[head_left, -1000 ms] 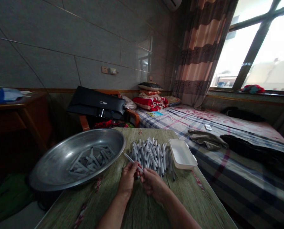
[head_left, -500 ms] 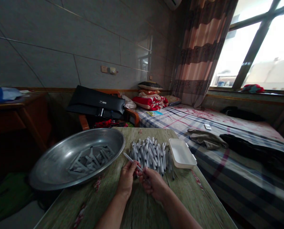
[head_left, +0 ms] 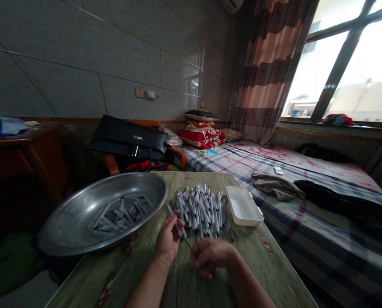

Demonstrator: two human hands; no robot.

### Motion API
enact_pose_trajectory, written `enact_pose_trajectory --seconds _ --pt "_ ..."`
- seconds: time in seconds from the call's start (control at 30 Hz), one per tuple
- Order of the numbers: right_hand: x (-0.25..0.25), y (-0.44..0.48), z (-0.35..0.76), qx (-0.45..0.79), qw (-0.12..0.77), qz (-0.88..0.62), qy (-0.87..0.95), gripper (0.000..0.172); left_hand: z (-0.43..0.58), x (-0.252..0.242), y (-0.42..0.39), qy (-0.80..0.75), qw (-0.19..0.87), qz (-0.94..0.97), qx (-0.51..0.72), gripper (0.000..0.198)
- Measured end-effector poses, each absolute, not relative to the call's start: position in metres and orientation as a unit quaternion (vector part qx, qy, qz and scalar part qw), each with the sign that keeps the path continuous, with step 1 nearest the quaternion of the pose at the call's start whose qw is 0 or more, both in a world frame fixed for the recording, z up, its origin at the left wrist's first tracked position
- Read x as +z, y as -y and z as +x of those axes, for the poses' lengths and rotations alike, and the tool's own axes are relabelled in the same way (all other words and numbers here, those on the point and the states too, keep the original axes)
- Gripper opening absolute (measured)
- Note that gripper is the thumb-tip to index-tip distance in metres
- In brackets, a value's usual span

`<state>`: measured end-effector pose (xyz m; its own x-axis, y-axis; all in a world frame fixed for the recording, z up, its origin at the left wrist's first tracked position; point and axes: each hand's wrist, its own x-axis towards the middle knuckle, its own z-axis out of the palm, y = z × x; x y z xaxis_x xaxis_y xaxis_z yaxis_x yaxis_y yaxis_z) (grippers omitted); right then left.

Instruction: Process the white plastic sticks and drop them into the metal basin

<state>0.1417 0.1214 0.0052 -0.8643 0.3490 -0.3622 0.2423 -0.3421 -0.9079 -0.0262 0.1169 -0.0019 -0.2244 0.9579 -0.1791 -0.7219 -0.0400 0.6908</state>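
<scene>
My left hand (head_left: 168, 240) is closed around a whitish, translucent pen barrel (head_left: 174, 221) that points up and to the left. To its right, my right hand (head_left: 212, 256) pinches a thin dark rod that looks like a pen refill (head_left: 188, 245). The rod slants from the lower end of the barrel toward my right fingers; whether its tip is still inside the barrel I cannot tell. Just beyond both hands lies a heap of white pens (head_left: 201, 207) with dark ends. At the left, a large metal basin (head_left: 78, 209) holds several loose whitish tubes (head_left: 122, 216).
A white plastic box (head_left: 244, 207) stands right of the pens on the wood-patterned table (head_left: 146, 273). The basin overhangs the table's left edge. Behind are a chair carrying a black panel (head_left: 130, 139) and a bed (head_left: 236, 158) with clothes and folded bedding.
My right hand has moved down and slightly right, away from my left. The thin dark rod now shows between them, and the barrel in my left hand stands steeper.
</scene>
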Motion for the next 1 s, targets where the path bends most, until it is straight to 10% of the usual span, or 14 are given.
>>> enact_pose_trajectory --seconds 0.27,1.0 --pt "0.01 -0.127 0.152 0.706 -0.025 -0.296 0.643 0.012 -0.037 -0.001 -0.124 -0.245 0.686 -0.014 0.685 0.02" --pt "-0.007 -0.118 0.119 0.76 0.301 -0.311 0.486 0.043 -0.012 -0.001 -0.113 -0.258 0.751 0.125 0.594 0.014"
